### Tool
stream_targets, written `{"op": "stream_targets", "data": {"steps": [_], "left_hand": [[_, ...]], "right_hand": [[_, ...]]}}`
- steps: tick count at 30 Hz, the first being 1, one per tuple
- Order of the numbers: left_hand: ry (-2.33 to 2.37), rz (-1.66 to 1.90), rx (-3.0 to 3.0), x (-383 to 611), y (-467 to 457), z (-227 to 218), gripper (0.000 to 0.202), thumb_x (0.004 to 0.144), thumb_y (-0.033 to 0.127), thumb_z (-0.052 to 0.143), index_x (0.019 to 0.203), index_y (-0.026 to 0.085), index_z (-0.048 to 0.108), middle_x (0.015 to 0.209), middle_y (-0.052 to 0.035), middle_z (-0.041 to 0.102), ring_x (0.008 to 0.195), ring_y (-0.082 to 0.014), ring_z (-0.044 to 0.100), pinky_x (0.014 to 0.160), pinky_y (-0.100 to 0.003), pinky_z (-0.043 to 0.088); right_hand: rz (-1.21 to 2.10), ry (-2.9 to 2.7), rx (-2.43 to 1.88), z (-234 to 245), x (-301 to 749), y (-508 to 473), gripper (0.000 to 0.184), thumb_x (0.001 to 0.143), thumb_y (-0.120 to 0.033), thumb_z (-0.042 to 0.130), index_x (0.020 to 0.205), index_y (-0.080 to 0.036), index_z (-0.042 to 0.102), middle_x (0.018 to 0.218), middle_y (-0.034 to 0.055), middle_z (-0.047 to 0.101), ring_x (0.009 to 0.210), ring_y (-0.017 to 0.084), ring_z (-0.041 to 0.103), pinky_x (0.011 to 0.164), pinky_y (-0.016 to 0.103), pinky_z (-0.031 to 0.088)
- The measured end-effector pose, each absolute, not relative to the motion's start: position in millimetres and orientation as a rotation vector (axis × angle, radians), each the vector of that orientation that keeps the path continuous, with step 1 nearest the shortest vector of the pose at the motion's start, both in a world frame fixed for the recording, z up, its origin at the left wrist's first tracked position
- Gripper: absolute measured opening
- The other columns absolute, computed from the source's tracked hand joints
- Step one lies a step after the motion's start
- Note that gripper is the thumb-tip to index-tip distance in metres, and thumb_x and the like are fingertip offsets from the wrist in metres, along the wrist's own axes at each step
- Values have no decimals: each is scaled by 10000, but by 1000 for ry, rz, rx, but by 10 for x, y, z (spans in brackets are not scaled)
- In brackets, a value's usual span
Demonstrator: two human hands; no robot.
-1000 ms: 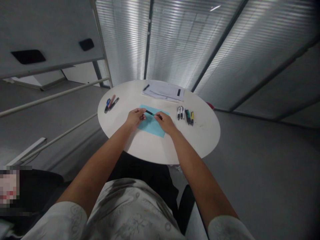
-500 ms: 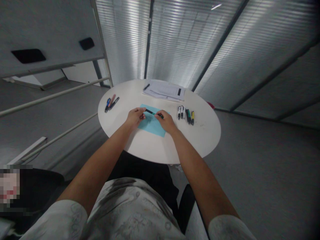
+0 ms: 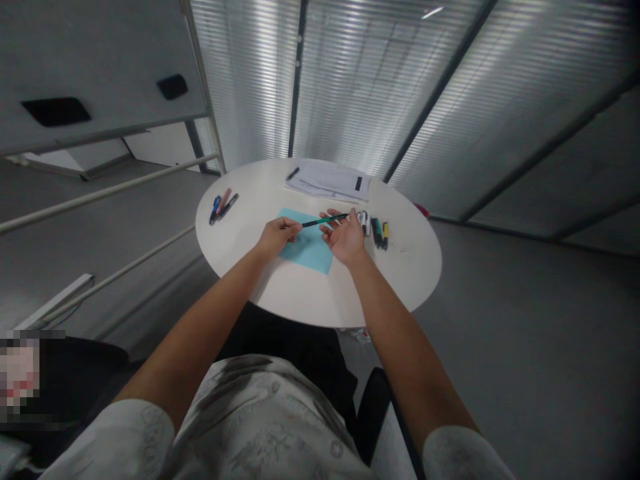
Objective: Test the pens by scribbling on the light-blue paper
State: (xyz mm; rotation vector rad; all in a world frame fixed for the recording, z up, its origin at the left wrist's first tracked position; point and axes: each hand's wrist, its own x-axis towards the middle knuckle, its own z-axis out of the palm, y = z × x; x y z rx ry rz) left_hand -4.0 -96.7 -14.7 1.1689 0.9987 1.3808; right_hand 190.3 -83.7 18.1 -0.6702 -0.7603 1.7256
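A black-and-green pen (image 3: 327,219) is held above a sheet of light blue paper (image 3: 306,256). My left hand (image 3: 276,238) pinches its black end between thumb and fingers. My right hand (image 3: 346,239) is turned palm up with the fingers spread, under and beside the pen's far end. One of its fingertips is close to that end; whether they touch I cannot tell. The blue paper lies flat on the white round table (image 3: 300,300), partly covered by both hands.
White markers (image 3: 367,223), green markers (image 3: 377,232) and a yellow marker (image 3: 385,233) lie right of my right hand. Several pens (image 3: 220,208) sit at the table's left. Stacked papers (image 3: 327,181) lie at the back. A metal-framed board (image 3: 110,53) stands at left.
My right hand has let go its grip on the pen, opened and shifted right with the palm up. The pen has swung so its right end points slightly upward. My left hand moved slightly right.
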Motion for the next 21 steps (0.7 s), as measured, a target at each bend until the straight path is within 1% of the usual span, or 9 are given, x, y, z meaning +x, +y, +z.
{"op": "stream_targets", "data": {"steps": [2,3,6,9,12,14,21], "left_hand": [[1036,1365,1227,-38,-999,-128,233,676,312,798,749,133,667,591,-5,600,524,-87,516,535,-234,377],[1047,1356,1248,-36,-1012,-117,233,677,312,795,754,132,670,608,-8,609,534,-88,520,542,-237,381],[1056,1348,1255,-28,-1016,-105,209,680,291,787,753,131,673,637,-11,612,556,-92,527,563,-244,400],[1007,1413,1134,-25,-977,-115,143,686,229,764,744,140,668,673,-13,604,597,-97,544,593,-249,433],[957,1439,971,-30,-950,-106,116,662,164,749,726,139,655,735,-24,611,637,-99,559,612,-253,459],[945,1433,910,-36,-952,-83,110,652,141,735,721,133,650,741,-26,609,635,-96,559,608,-249,458],[905,1428,849,-48,-972,-48,90,642,103,691,713,130,644,728,-24,603,614,-90,555,604,-249,450]], "right_hand": [[1793,-738,-615,196,1912,-863,478,920,-645,325,946,-236,571,942,42,710,642,164,645,482,277,505],[1815,-730,-599,202,1914,-872,480,925,-642,305,938,-236,561,943,46,708,653,171,645,494,289,513],[1797,-729,-610,211,1916,-871,454,910,-644,335,863,-235,526,848,38,678,624,169,608,502,289,500],[1657,-771,-687,196,1946,-828,458,881,-665,364,764,-235,470,725,20,603,539,143,517,463,266,441],[1493,-852,-757,165,2013,-771,487,869,-690,323,698,-240,398,679,15,542,509,138,454,436,264,392],[1417,-913,-768,147,2061,-748,499,862,-703,305,680,-243,373,666,13,519,505,141,436,429,265,375],[1376,-973,-758,148,2114,-783,561,818,-786,332,687,-245,409,688,14,529,521,144,455,446,279,396]]}}
